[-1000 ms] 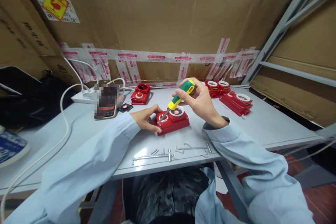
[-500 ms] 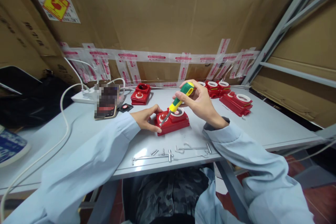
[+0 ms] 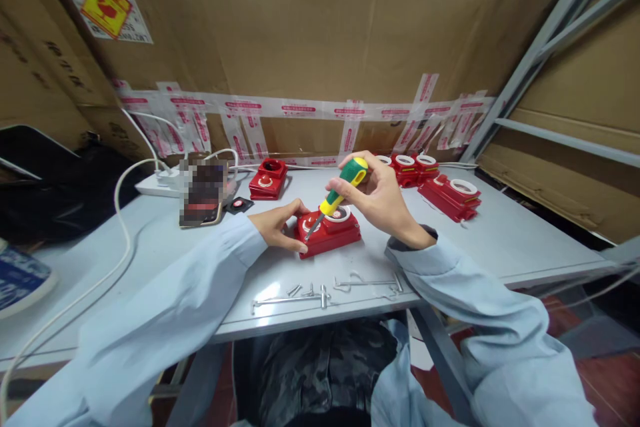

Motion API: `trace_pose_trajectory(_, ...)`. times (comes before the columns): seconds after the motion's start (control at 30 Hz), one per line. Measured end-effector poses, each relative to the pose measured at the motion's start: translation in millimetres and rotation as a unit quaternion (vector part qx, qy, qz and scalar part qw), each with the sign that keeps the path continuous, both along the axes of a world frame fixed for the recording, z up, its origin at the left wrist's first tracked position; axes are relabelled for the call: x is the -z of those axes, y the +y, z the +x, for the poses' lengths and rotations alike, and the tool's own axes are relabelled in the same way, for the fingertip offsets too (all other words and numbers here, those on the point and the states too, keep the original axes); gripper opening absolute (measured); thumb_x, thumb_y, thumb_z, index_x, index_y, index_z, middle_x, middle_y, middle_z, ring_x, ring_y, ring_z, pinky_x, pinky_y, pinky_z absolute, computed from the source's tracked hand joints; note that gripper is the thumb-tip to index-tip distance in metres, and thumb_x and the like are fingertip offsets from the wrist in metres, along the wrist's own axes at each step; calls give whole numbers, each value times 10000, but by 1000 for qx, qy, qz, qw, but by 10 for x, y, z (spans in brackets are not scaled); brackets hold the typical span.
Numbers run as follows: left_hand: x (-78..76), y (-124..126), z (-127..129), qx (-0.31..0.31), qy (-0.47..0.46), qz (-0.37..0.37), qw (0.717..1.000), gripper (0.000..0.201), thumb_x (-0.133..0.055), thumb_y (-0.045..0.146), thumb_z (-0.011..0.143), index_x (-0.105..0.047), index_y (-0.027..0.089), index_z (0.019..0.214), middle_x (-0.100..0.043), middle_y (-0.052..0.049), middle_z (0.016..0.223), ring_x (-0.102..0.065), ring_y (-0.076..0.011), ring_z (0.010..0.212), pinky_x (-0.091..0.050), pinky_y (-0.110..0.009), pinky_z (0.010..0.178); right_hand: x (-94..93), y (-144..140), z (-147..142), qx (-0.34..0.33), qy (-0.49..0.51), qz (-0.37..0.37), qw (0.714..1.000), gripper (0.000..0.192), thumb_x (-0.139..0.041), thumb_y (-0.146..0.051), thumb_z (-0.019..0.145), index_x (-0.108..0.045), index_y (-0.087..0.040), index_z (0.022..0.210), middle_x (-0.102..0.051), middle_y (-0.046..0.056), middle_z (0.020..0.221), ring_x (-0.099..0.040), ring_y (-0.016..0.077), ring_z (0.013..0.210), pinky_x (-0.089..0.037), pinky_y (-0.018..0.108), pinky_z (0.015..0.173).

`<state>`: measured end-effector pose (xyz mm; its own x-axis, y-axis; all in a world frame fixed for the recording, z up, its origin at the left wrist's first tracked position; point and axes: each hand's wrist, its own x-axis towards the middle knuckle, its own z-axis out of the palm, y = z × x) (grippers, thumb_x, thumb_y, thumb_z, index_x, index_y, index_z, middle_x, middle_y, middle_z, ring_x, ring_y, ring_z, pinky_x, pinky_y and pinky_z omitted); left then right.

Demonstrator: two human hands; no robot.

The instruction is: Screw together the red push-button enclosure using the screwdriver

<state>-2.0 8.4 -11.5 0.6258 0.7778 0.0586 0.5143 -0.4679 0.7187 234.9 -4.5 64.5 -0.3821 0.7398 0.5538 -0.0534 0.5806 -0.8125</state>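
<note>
In front of me on the table lies a red box-shaped housing (image 3: pixel 334 240) with a red knob and a round white ring on top. My left hand (image 3: pixel 281 228) grips its left end between thumb and fingers. My right hand (image 3: pixel 377 197) is closed around the green and yellow handle of a screwdriver (image 3: pixel 345 185). The screwdriver leans, its tip down at the left front corner of the housing, where a screw seems to sit. Nearer to me lie several loose screws (image 3: pixel 301 290) and two metal rods with crosspieces, one left (image 3: pixel 290 300) and one right (image 3: pixel 370 283).
Another red housing (image 3: pixel 269 180) stands behind my left hand, beside a black square piece (image 3: pixel 240 205) and a phone (image 3: pixel 203 197). More red housings (image 3: pixel 450 197) sit at the back right. A white cable (image 3: pixel 125 233) runs along the left from a power strip (image 3: pixel 160 183). Cardboard (image 3: pixel 300 27) walls the back.
The screwdriver handle and my right hand have shifted very slightly left and turned a little. My left hand and the housing have stayed in place.
</note>
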Motion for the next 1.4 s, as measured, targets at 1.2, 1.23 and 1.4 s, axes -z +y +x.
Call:
trace_pose_trajectory(1.2,-106,-86,40,2,-18,29,999,580,-748,458,636,-549,156,1090,-660,-48,873,-596,-255,906,-489,-272,647,-473,-155,-310,-40,-316,246,916,349,-444,-161,856,-400,-194,1200,-593,-4,848,-480,102,640,-392,241,660)
trace_pose_trajectory(1.23,-100,-89,40,-1,-16,29,999,599,-743,463,641,-542,165,1121,-663,-46,882,-596,-252,906,-489,-268,640,-467,-138,-319,-22,-321,248,914,319,-476,-203,866,-415,-193,1179,-591,-9,819,-472,101,620,-383,238,641)
trace_pose_trajectory(1.4,-86,-80,14,-20,10,45,999,736,-726,527,651,-478,178,1249,-653,-74,995,-602,-211,768,-482,-271,599,-396,-81,-420,107,-343,289,887,285,-526,-364,874,-461,-178,1080,-600,1,734,-461,111,566,-326,236,569)
